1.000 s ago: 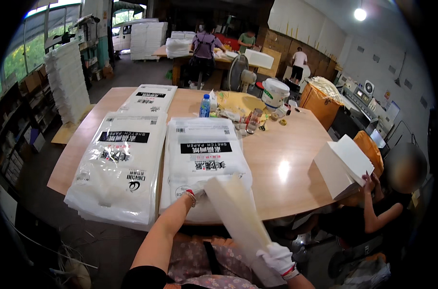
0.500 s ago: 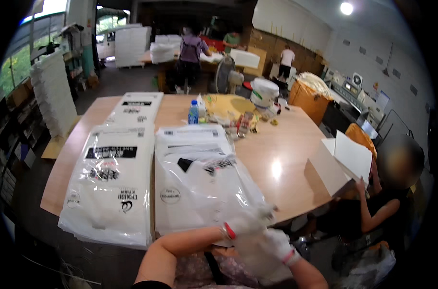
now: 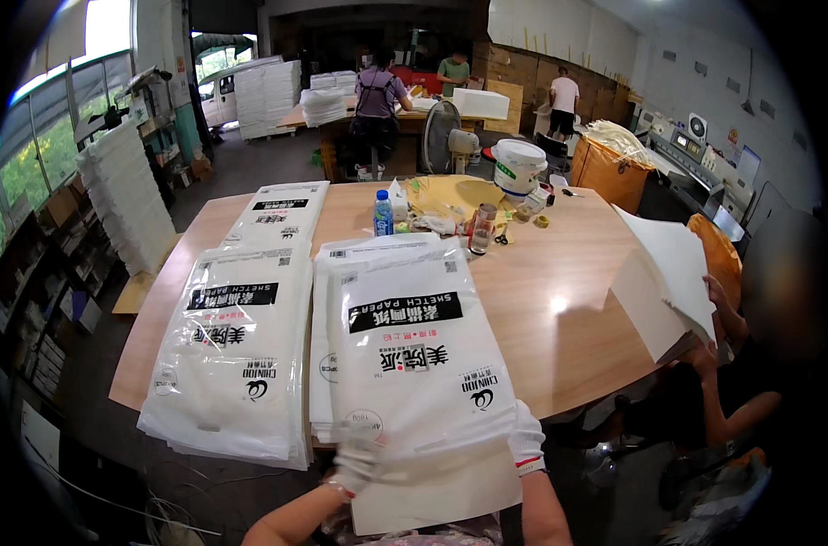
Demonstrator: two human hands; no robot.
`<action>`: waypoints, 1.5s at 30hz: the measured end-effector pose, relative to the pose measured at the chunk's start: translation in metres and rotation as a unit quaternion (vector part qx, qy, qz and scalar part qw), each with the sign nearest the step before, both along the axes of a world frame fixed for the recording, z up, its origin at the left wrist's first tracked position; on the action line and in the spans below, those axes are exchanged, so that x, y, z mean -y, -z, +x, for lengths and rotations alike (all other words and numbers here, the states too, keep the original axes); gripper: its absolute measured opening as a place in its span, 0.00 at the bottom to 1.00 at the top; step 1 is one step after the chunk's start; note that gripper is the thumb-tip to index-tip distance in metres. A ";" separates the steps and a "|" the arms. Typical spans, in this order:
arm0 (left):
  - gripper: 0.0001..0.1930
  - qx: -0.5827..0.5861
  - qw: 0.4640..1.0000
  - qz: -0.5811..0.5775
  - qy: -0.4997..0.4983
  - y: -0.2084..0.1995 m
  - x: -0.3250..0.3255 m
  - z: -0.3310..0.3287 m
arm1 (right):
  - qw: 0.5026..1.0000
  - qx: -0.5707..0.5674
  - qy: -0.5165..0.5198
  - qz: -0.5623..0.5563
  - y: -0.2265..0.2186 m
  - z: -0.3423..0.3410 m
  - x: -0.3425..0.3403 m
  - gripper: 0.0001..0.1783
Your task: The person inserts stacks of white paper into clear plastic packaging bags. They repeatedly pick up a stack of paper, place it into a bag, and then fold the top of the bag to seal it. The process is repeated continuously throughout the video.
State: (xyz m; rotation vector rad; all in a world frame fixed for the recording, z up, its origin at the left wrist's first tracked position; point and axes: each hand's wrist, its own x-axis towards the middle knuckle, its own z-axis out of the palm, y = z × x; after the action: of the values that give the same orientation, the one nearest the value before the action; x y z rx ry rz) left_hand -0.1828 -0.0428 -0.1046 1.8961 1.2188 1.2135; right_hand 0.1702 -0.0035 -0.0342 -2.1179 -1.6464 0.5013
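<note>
The paper sheets (image 3: 436,499) project from the near edge of one clear printed bag (image 3: 414,419); the rest appears to lie inside it. The bag rests, slightly rotated, on the right-hand bag stack (image 3: 323,408), and the sheets overhang the table (image 3: 568,341) on the person's side.

The gloved left hand (image 3: 355,460) is at the bag's near left corner, blurred; whether it pinches anything cannot be told. The gloved right hand (image 3: 526,439) lies along the near right edge, fingers pointing forward; its thumb is hidden, so a pinch cannot be confirmed.

Recommended handling: keep the sheets square to the bag mouth. Apply even pressure on both sides. Support the overhang, since unsupported paper could bend. Avoid forcing a corner, which could crease the paper or split the film.

Count, working outward:
- Bag stacks: three, including the front left stack (image 3: 227,382) and the rear left stack (image 3: 277,218).
- Blue-capped bottle (image 3: 383,217): one.
- Glass jar (image 3: 481,232): one.
- White bucket (image 3: 520,170): one.
- Fan (image 3: 443,136): one.
- Other people: four, one seated at right, three farther back.

Individual sheets cannot be counted.
</note>
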 end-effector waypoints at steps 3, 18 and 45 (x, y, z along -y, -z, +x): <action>0.09 0.283 0.911 -0.248 -0.172 0.019 0.024 -0.033 | 0.988 -0.121 -0.050 0.083 -0.004 -0.001 0.028 0.21; 0.12 0.378 0.878 -0.277 -0.098 -0.009 0.223 -0.031 | 0.937 -0.340 -0.065 0.055 0.011 -0.014 0.225 0.15; 0.19 0.568 0.703 0.042 -0.427 -0.111 0.021 -0.400 | 0.679 -0.638 -0.288 -0.222 0.012 -0.369 0.008 0.14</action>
State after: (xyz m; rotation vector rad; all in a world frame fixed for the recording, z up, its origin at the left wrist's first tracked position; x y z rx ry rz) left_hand -0.5825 -0.0634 0.0064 0.1583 1.2120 2.3666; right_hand -0.1992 -0.0113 -0.0465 -0.7348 -1.1944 2.1202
